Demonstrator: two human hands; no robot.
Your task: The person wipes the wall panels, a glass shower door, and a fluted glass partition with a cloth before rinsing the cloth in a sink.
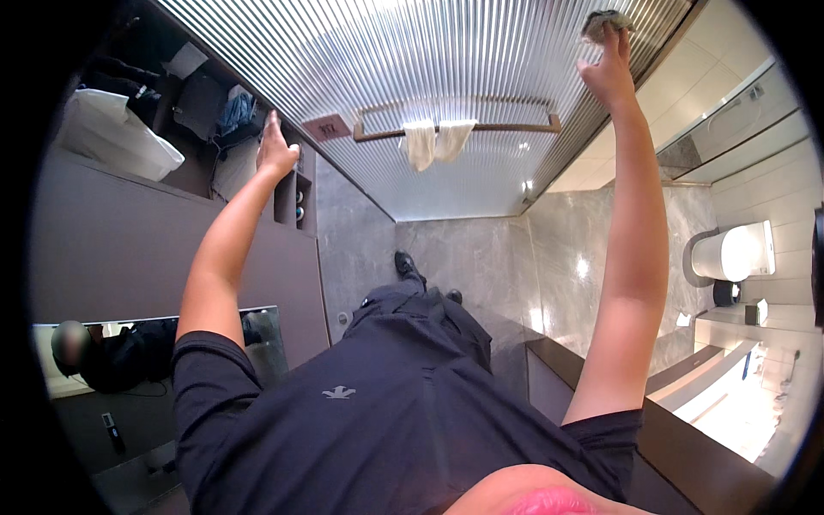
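Before me stands a door of ribbed glass (pixel 463 71) in a dark frame. High on its right side, my right hand (pixel 608 74) presses a crumpled greyish cloth (pixel 602 27) to the glass; its fingers partly cover the cloth. My left hand (pixel 277 151) is at the door's left edge, fingers straight and thumb apart, holding nothing. Whether it touches the frame I cannot tell. A metal towel bar (pixel 502 127) crosses the door between my hands, with two white cloths (pixel 420 145) hung over it. Left of the bar is a pinkish plate (pixel 326 127) bearing writing.
At left, an open wardrobe (pixel 174 177) holds dark items and a white bag (pixel 116 138). A mirror (pixel 264 347) hangs below it. At right are a toilet (pixel 727 253), a small black bin (pixel 727 293) and a lit washbasin counter (pixel 669 386). A dark doorway edge (pixel 560 360) is near my right side.
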